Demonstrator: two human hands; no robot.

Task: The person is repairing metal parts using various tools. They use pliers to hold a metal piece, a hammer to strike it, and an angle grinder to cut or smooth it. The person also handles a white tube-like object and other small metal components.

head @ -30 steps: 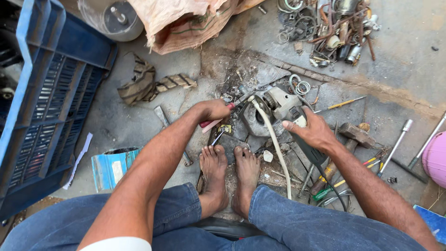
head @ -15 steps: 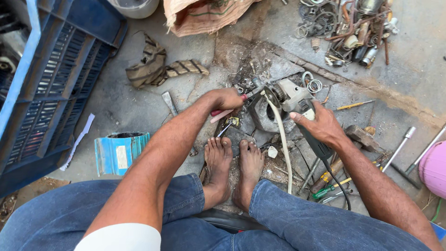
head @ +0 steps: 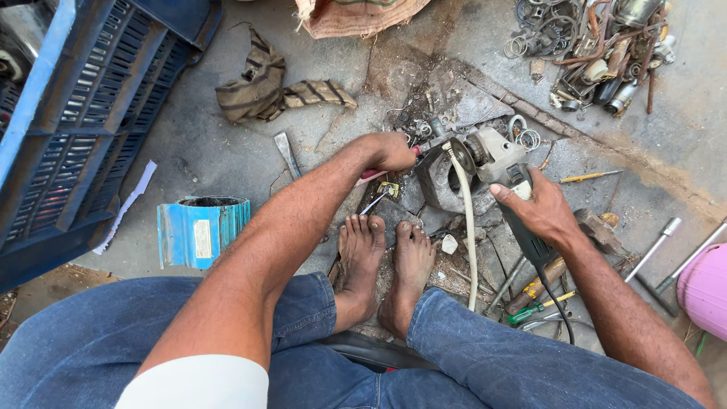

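The left hand (head: 392,150) is closing in a fist around a red-handled tool (head: 372,175), its working end hidden where it is meeting the front of an angle grinder (head: 492,163). The right hand (head: 539,210) is wrapping over the grinder's dark rear body, fingers curled down across it and thumb pointing toward the head. So the grinder is lying between the two hands, the left at its head and the right on its grip, just beyond the person's bare feet (head: 386,265), which are resting side by side on the floor (head: 197,144).

The grinder is showing a pale grey gear head with a round dark disc guard at the left, and a darker body running back under the right hand. It is sitting on a grey block-like metal part (head: 435,182). A pale hose (head: 468,227) is running from the grinder head down past the right foot.

Farther out, a blue cylindrical motor housing (head: 198,229) is lying on its side to the left, a striped rag (head: 273,83) is lying above it, and a blue plastic crate (head: 83,113) is standing at the far left. A heap of scrap metal parts (head: 598,45) is sitting at the upper right, and screwdrivers (head: 541,299) are lying near the right knee.
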